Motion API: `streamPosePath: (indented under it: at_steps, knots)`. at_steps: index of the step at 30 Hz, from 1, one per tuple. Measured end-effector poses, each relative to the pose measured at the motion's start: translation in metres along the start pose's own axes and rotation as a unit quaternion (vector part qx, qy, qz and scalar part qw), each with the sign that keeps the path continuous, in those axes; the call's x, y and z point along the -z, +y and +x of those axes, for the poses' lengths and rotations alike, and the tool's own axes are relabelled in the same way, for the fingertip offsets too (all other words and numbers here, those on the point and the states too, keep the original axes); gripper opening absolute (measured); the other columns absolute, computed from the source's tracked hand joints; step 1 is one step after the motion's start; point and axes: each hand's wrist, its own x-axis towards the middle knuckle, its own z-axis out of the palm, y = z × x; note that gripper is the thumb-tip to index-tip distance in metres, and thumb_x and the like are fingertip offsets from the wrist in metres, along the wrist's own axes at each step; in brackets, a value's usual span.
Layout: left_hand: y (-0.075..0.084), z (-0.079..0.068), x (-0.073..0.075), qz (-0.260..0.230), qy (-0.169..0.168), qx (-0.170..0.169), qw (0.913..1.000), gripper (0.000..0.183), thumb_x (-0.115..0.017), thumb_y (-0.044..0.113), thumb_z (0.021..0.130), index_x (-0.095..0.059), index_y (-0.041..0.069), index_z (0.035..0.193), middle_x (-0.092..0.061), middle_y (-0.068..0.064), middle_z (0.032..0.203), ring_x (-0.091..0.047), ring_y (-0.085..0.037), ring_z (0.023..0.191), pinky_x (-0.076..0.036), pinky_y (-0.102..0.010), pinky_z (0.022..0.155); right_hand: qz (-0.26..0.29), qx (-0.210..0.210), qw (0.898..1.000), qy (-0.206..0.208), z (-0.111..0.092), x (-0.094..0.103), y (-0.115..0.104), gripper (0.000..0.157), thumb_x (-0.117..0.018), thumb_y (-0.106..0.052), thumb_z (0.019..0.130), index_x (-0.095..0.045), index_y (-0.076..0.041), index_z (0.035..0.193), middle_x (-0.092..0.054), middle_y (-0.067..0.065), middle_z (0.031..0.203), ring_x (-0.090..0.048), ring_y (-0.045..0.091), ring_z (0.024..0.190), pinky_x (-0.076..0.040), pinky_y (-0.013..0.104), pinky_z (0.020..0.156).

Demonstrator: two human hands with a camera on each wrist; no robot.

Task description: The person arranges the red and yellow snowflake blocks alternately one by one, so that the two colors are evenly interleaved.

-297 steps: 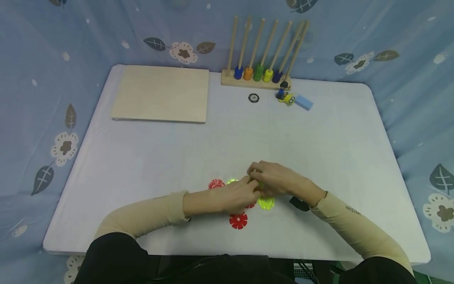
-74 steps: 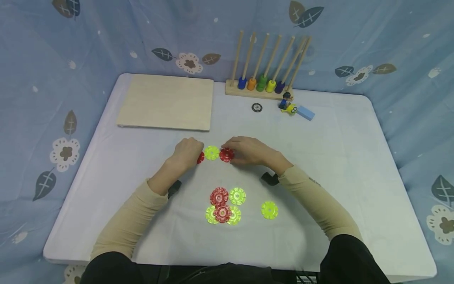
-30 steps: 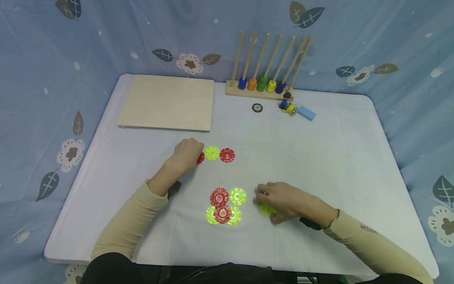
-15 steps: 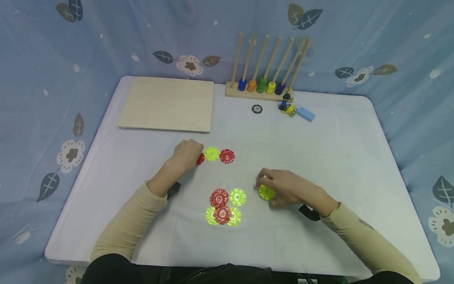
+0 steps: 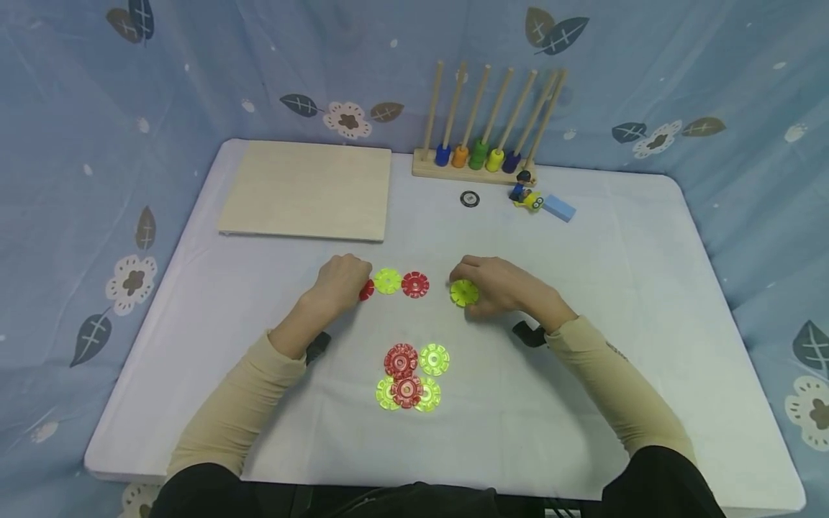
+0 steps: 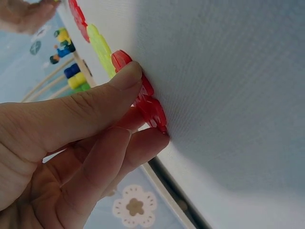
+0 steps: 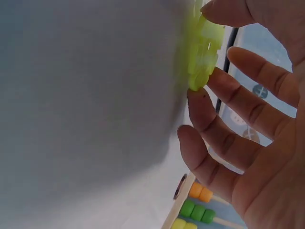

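My left hand (image 5: 342, 279) pinches a red flower-shaped plastic disc (image 6: 153, 110) between thumb and fingertips, low over the cloth. From it a row runs right: a yellow-green disc (image 5: 387, 281), then another red disc (image 5: 415, 285). Whether their notches interlock I cannot tell. Right of the row, apart from it, my right hand (image 5: 501, 286) grips a yellow-green disc (image 5: 464, 293) by its edge. The right wrist view shows the thumb at one side of this disc (image 7: 204, 52) and a fingertip at the other. My left fingers hide part of the left red disc in the head view.
Nearer my body lies a cluster of several red (image 5: 401, 360) and yellow-green discs (image 5: 435, 359), some overlapping. At the back are a wooden board (image 5: 304, 191), a peg rack (image 5: 473, 167) with coloured beads, a black ring-marked disc (image 5: 469, 198), a toy figure (image 5: 520, 188) and a blue block (image 5: 559, 208).
My right hand let go of the row's red disc, took up the yellow-green disc lying at right, and carried it forward and left towards the row. The left hand has stayed put lately.
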Motion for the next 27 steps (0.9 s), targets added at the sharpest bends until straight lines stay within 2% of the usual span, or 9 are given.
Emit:
streamPosePath:
  at_steps: [10,22,27]
  knots:
    - [-0.001,0.0,-0.001,0.003,0.007,-0.004,1.0,0.01,-0.065,-0.009,0.081,-0.067,0.0,0.085,-0.067,-0.012,0.076,-0.05,-0.019,0.064,-0.048,-0.031,0.059,-0.019,0.025,0.999,-0.002,0.03,0.006,-0.005,0.053,-0.077,-0.027,0.074,-0.06,-0.017,0.124,-0.061,0.002,0.118,-0.059,0.019,0.096,-0.05,0.041,0.089]
    - [-0.001,0.001,-0.001,0.005,0.009,-0.005,0.9999,0.01,-0.065,-0.009,0.081,-0.067,0.0,0.085,-0.068,-0.013,0.077,-0.049,-0.019,0.063,-0.046,-0.032,0.058,-0.018,0.011,1.0,-0.012,0.038,0.005,-0.009,0.052,-0.076,-0.029,0.077,-0.061,-0.015,0.125,-0.063,0.002,0.116,-0.061,0.018,0.099,-0.05,0.039,0.091]
    - [-0.001,0.001,-0.001,0.005,0.007,-0.004,1.0,0.01,-0.064,-0.009,0.082,-0.067,0.0,0.085,-0.068,-0.013,0.077,-0.05,-0.019,0.064,-0.047,-0.032,0.058,-0.023,0.017,1.0,-0.011,0.038,0.004,-0.008,0.051,-0.075,-0.028,0.078,-0.061,-0.015,0.125,-0.063,0.003,0.119,-0.061,0.019,0.1,-0.05,0.04,0.092]
